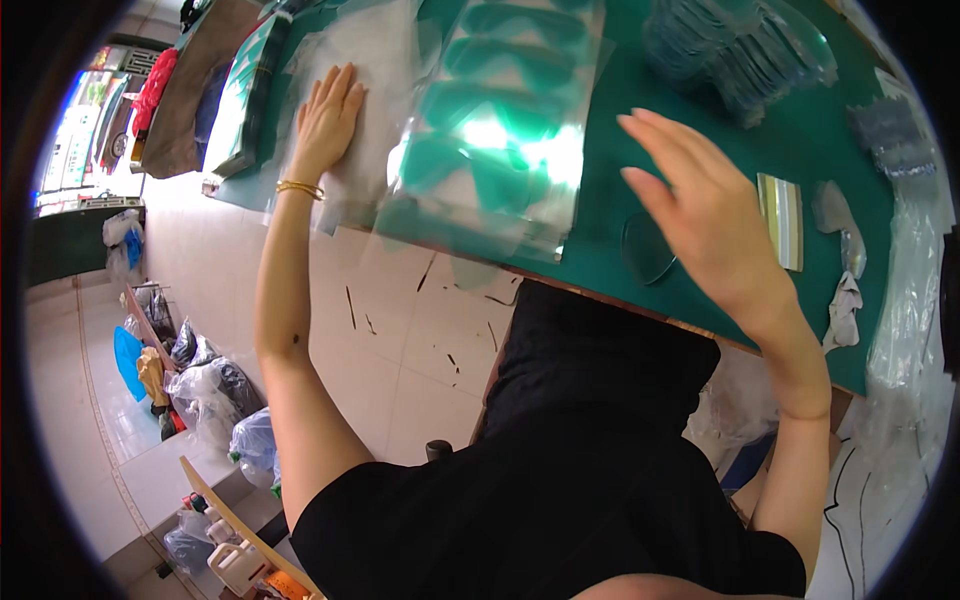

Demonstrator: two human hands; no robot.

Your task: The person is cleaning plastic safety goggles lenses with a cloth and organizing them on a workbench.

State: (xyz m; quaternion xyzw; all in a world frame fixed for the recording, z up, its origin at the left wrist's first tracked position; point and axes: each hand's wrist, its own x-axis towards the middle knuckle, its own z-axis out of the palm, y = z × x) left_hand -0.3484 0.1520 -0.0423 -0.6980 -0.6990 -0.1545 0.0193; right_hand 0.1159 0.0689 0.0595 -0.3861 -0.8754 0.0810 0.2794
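Note:
My left hand (328, 118) lies flat, fingers stretched out, on a pile of thin translucent plastic sheets (375, 60). To its right is a clear film sheet (490, 185) with rows of visor-like shapes, the green tabletop showing through and light glaring off it. My right hand (705, 205) is held over the table with thumb and fingers apart, holding nothing. Just below its thumb lies a clear rounded lens-shaped piece (648, 250), partly hidden by the hand.
Stacked clear visor pieces (740, 55) lie at the far right of the green table (610, 285). A yellow-and-white strip (780, 222), a crumpled white scrap (845, 312) and a long plastic bag (905, 300) are at the right. Another sheet stack (245, 95) stands far left; bags (205, 385) sit on the floor.

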